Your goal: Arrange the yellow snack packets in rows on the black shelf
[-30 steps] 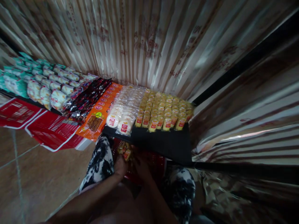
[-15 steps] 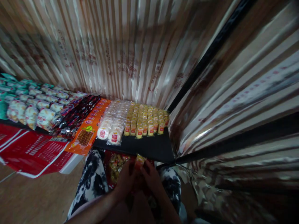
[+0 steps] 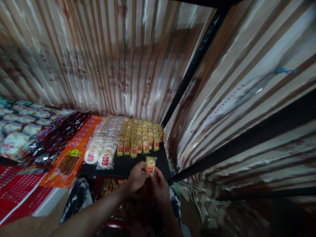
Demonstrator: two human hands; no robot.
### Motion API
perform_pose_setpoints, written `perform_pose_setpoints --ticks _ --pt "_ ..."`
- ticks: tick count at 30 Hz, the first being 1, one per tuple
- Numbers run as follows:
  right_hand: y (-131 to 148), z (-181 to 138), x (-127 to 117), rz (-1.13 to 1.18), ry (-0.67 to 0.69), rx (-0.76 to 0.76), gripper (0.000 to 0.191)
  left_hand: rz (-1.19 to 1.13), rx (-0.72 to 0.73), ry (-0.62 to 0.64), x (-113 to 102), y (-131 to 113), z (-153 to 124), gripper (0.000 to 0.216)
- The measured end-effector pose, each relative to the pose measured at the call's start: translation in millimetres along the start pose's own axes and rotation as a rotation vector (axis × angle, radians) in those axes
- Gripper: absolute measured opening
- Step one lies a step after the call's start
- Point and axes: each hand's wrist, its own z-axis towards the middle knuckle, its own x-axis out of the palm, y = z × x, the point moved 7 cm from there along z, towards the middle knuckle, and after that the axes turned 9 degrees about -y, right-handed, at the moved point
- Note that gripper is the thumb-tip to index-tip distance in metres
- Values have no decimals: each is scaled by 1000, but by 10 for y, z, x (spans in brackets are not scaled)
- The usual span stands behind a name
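Between my two hands is a small yellow snack packet with a red and orange label, held upright over the front edge of the black shelf. My left hand pinches its left side, and my right hand grips its lower right. Just beyond it, similar yellow packets stand in close rows on the shelf. Below my hands, a red container on my lap holds more yellow packets, partly hidden by my left forearm.
Left of the yellow rows lie clear packs of round white crackers, an orange snack bag, dark wrapped packs and white packs. A red box sits lower left. Striped sheeting and black frame bars enclose the shelf.
Both hands have lifted the packet up and forward from above the lap to the shelf's front edge, and its label now faces me. The camera view has turned slightly right.
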Motion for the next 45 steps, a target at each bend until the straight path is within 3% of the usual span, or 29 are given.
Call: perform_pose_setpoints --ticks 4,12,17,20,25,33,40,45 --pt "-54 177 -171 44 -170 5 57 140 61 86 87 -238 219 18" --pt "16 578 -221 144 -268 -16 51 194 269 51 183 -762 706 50" --pt "189 695 -237 -99 -382 -217 55 241 323 11 281 -946 954 36" --pt "306 725 -181 -277 -379 -360 61 285 334 -45 312 -1073 1080 35" --pt "298 869 -165 -337 -392 -363 63 361 425 -87 417 -1303 1214 30" --pt "188 1122 -115 -307 -387 -355 57 506 446 -93 535 -1410 1480 31" --pt "13 1261 -63 -158 -351 -281 57 654 511 -124 593 -1358 1613 25" --pt "-52 1317 -74 -219 -378 -298 57 718 482 -95 677 -1248 1663 27"
